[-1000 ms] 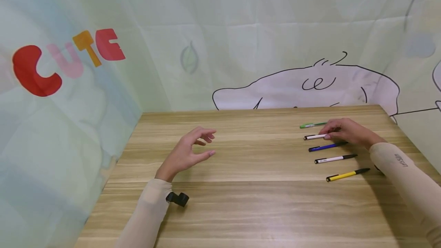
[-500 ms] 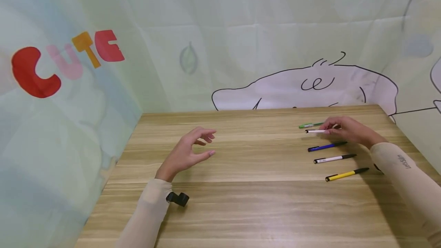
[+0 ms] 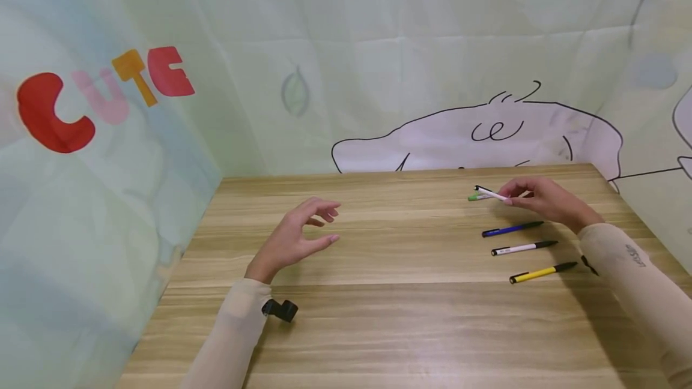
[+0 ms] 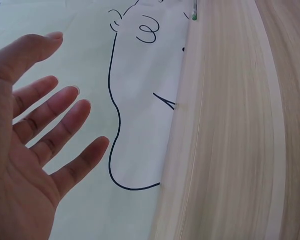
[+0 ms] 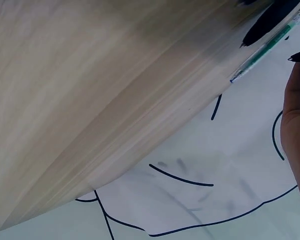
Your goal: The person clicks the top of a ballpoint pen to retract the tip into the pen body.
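"CUTE" (image 3: 110, 114) on printed backdrop (image 3: 346, 65); right sleeve (image 3: 643, 287) lettering (image 3: 635, 256) unclear.

Light-brown wood-grain counter (image 3: 378, 311): evenly lit, pale glare toward its near edge
Beige right sleeve (image 3: 632, 275): soft-edged shadow on the counter beneath
Slim white pen with black end (image 3: 492, 194): slightly soft in the head view
Left wrist view: bright, counter lines bowing at right
Right wrist view: dimmer, murky shadow along the top, counter blurred

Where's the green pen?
In the head view, the green pen lies on the far right part of the table, partly hidden by the right hand and the white pen it holds.
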